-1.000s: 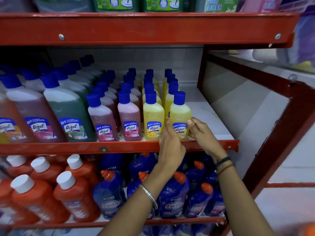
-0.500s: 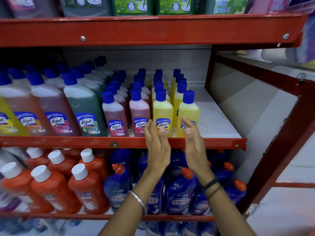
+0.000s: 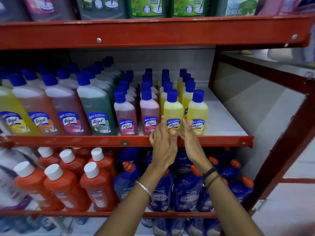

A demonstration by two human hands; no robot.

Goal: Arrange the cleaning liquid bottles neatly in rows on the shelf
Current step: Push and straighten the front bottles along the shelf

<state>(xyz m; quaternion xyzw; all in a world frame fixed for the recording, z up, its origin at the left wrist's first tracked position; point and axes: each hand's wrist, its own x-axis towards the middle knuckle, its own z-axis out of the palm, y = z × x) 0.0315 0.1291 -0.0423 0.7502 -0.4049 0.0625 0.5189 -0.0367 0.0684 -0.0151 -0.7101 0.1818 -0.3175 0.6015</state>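
The left hand reaches up in front of the middle shelf, fingers spread and loose, gripping nothing; its fingertips lie at the lower part of a small yellow bottle, though whether they press it cannot be told. The right hand is raised just beside it, palm turned toward the left, fingers likewise slack and empty, its fingertips in the gap between that bottle and a second yellow bottle to the right. Both bottles stand upright at the front edge of the shelf, each heading a row of blue-capped yellow bottles that runs to the back. Left of them stand two rows of small pink bottles, then larger bottles of green, pink, orange and yellow liquid. To the right of the yellow rows the white shelf board is bare. A silver bangle circles the left wrist; dark bands circle the right. On the shelf below stand orange bottles with white caps at left and blue bottles with orange caps at right, behind the forearms. The top shelf carries green containers.
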